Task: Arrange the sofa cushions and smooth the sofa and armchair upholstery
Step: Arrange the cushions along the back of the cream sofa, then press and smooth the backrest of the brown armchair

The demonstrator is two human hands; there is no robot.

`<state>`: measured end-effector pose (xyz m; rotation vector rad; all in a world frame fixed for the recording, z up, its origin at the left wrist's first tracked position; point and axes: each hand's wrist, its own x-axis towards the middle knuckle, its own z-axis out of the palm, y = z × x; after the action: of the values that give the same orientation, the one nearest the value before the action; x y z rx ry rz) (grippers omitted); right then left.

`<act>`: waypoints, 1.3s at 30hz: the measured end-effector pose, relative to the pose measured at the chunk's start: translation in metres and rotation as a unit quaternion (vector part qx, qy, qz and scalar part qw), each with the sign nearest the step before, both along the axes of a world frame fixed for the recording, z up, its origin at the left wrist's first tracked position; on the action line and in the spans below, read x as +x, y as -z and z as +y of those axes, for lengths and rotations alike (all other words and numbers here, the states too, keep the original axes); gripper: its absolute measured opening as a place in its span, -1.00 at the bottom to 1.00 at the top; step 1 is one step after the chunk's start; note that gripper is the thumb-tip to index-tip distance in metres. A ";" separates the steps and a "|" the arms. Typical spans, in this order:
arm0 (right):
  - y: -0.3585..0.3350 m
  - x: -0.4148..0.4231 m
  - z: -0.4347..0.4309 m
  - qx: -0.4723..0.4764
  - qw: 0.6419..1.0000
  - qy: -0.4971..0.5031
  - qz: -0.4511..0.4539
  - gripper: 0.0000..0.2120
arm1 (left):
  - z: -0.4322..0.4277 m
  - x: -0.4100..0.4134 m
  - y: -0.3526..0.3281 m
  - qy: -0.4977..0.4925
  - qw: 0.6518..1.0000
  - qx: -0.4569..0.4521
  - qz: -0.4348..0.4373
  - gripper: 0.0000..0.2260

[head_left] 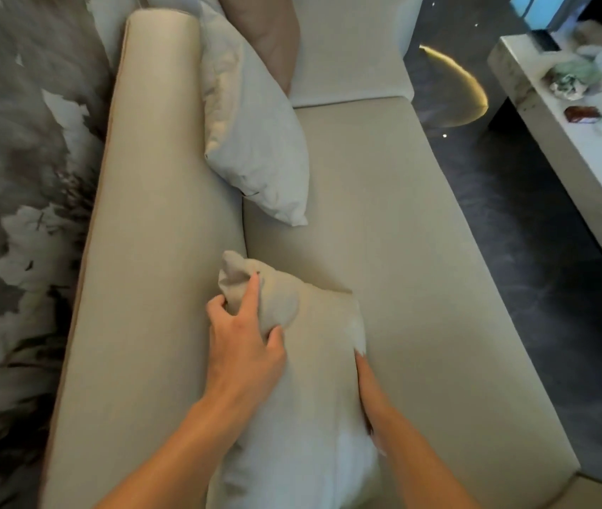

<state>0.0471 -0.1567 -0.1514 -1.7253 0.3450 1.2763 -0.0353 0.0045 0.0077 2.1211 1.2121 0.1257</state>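
L hand (244, 347) pinches near cushion (307, 416) corner, R hand (369, 394) flat along its edge

On the sofa (384, 222) seat, one cushion (307, 416) lies near, another cushion (255, 141) behind it against the backrest.

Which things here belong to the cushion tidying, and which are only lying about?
Job:
near cushion, gripped at its corner by the left hand, right hand along its side
pale cushion
brown cushion
sofa

Lying about:
table
clutter on it
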 end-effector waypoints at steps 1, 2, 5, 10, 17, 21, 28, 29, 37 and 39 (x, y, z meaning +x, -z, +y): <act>0.001 -0.001 0.005 0.028 0.999 0.000 0.016 0.04 | -0.001 -0.003 -0.009 0.007 1.000 0.025 -0.013 -0.30; -0.002 -0.001 0.013 0.058 0.998 -0.007 0.033 -0.04 | -0.002 -0.006 -0.018 0.008 0.999 0.048 -0.024 -0.32; -0.025 -0.004 0.040 0.111 0.991 -0.059 0.043 -0.29 | 0.002 -0.013 -0.032 0.003 0.997 0.075 -0.032 -0.35; -0.072 -0.023 0.038 0.087 0.992 -0.068 -0.067 -0.45 | 0.016 -0.024 -0.024 0.063 0.996 0.064 0.018 -0.36; -0.134 -0.094 -0.016 0.045 0.973 -0.177 -0.139 -0.44 | -0.018 -0.068 -0.032 0.163 0.971 0.108 0.135 -0.46; -0.149 -0.123 -0.082 0.069 0.973 -0.210 -0.075 -0.45 | -0.059 -0.124 -0.035 0.132 0.978 0.018 0.157 -0.49; -0.198 -0.141 -0.268 -0.148 0.872 -0.444 -0.146 -0.83 | -0.184 -0.199 -0.065 0.141 0.931 -0.056 0.333 -0.63; -0.207 -0.140 -0.289 -0.164 0.863 -0.447 -0.167 -0.80 | -0.206 -0.200 -0.072 0.171 0.921 -0.065 0.343 -0.63; -0.285 -0.168 -0.418 -0.249 0.829 -0.444 -0.233 -0.59 | -0.366 -0.194 -0.109 0.417 0.826 -0.008 0.380 -0.60; -0.310 -0.192 -0.466 -0.267 0.841 -0.401 -0.247 -0.62 | -0.402 -0.191 -0.117 0.446 0.818 0.006 0.363 -0.58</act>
<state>-0.1449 -0.6227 0.1590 -2.7731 -0.4328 1.2726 -0.2260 -0.3979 0.1248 2.6029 0.4108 -1.1813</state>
